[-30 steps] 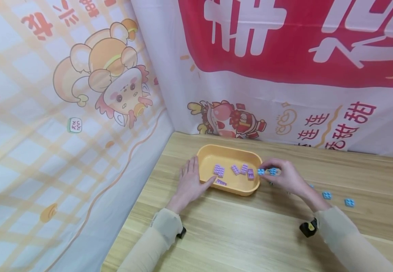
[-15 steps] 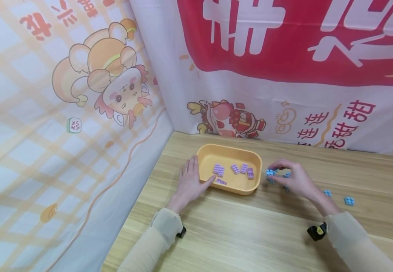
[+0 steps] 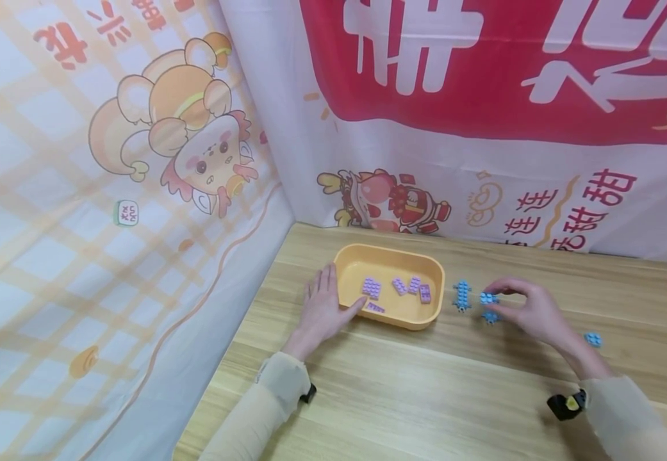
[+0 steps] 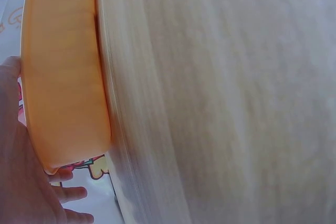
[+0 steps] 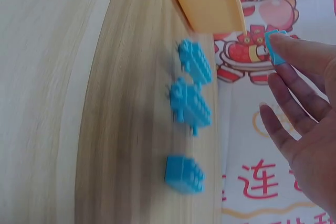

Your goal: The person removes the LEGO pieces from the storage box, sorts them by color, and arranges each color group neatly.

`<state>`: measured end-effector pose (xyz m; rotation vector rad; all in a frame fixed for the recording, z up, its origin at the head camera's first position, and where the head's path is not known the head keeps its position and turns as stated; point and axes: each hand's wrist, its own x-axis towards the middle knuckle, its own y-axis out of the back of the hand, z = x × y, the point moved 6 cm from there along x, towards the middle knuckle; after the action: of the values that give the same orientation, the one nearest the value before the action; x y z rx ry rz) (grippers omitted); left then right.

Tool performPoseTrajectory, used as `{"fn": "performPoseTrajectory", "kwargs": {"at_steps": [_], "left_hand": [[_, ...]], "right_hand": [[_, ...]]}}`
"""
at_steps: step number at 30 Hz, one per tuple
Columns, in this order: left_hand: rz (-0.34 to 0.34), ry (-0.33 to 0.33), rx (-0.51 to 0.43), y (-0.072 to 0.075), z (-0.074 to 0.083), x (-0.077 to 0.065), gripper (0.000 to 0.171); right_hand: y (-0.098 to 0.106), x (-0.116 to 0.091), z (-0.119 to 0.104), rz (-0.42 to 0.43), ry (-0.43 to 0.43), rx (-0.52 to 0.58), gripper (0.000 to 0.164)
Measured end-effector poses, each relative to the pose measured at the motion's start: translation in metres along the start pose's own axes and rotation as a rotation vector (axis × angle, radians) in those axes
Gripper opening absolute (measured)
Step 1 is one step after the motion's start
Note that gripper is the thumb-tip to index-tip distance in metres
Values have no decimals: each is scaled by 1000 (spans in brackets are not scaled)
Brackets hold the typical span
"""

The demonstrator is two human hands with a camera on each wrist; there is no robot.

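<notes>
My left hand point(image 3: 323, 312) rests against the left end of the yellow tray point(image 3: 391, 251), its thumb along the near rim and fingers fairly straight. In the left wrist view, the fingers touch the tray's outer wall point(image 4: 65, 77). My right hand point(image 3: 532, 308) pinches a small blue building brick point(image 5: 274, 47) between thumb and index finger, with the other fingers spread. Under it lies a blue studded assembly point(image 3: 490, 317), partly hidden by the hand. A longer blue assembly point(image 3: 462, 296) lies between this hand and the tray.
Several purple bricks point(image 3: 371, 288) lie inside the tray. A blue brick point(image 3: 593, 339) is on the wooden table point(image 3: 414, 397) to the right of the right hand. Printed cloth point(image 3: 264, 192) hangs along the table's back and left sides.
My right hand has moved right, from the tray's right rim past the longer blue assembly to the second one, still pinching a blue brick. The left hand stays on the tray.
</notes>
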<state>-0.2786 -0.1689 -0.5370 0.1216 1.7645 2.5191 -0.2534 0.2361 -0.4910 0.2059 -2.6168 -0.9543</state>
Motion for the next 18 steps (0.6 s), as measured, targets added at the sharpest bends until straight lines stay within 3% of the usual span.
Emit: {"fn": "performPoseTrajectory", "kwargs": {"at_steps": [18], "left_hand": [[-10,3,-4,1,1,-1,120]], "right_hand": [[39,-34,47,62,-18,0,26]]}}
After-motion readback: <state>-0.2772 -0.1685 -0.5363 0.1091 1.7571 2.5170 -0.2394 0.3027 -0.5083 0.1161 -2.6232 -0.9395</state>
